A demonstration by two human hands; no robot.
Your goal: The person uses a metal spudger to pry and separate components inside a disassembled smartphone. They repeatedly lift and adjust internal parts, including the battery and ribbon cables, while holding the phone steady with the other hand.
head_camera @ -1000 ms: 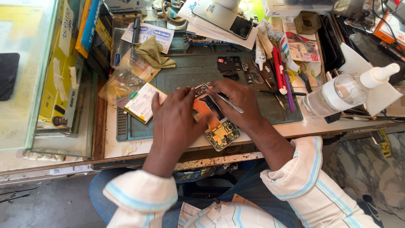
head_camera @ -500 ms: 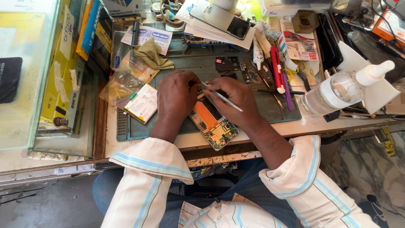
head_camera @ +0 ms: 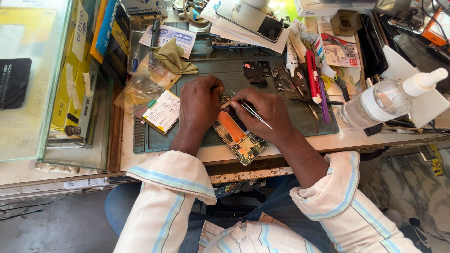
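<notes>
**Opened phone held at mid-frame, tweezers applied**

At the centre of the frame, an opened phone [head_camera: 236,136] is seen lying slantwise on a grey-green work mat [head_camera: 281,100], its orange inner panel and circuit board exposed and its lower end reaching the near edge of the table [head_camera: 323,143]. The upper end of the phone is gripped by the left hand [head_camera: 200,105], whose fingers are curled over it. A pair of thin metal tweezers [head_camera: 251,109] is pinched in the right hand [head_camera: 267,110], the tip being set at the top of the phone, just beside the left fingers.

Left of the left hand, a flat white battery [head_camera: 162,111] is laid on the mat, near a crumpled clear plastic bag [head_camera: 138,89]. An olive cloth [head_camera: 172,57] is seen above it. At the right of the frame, a clear bottle with a white nozzle [head_camera: 389,96] is lying on its side, and a red-handled tool [head_camera: 312,77] is placed between it and the hands.
</notes>
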